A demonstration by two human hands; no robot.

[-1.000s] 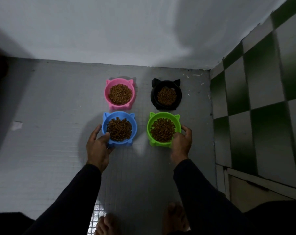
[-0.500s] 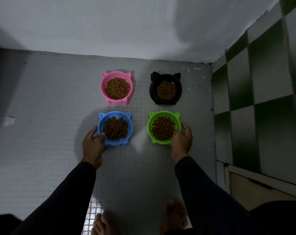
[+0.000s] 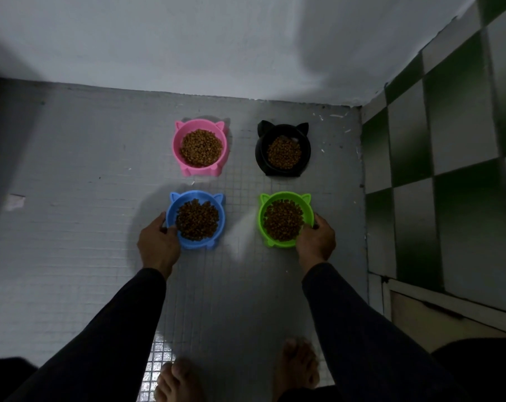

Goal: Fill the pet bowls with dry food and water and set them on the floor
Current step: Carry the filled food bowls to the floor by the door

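- On the grey tiled floor (image 3: 72, 256), against the pale wall at 12 o'clock, four cat-eared bowls of kibble sit in a square; the checkered wall (image 3: 449, 140) closes the 3 o'clock side.
- The pink bowl (image 3: 200, 146) at 11 o'clock and the black bowl (image 3: 283, 150) at 1 o'clock stand free of any hand and look settled.
- The blue bowl (image 3: 196, 219) at 7 o'clock and the green bowl (image 3: 286, 219) at 5 o'clock seem to be the pair being set down; keep both level so the heaped kibble does not spill.
- The left hand (image 3: 158, 247) has its grip curled round the blue rim at 8 o'clock, thumb over the edge.
- The right hand (image 3: 316, 242) grips the green rim at 4 o'clock likewise.
- Let go by sliding the fingers outward, not upward, so neither bowl tips.
- No water shows in any bowl; that part looks undone.
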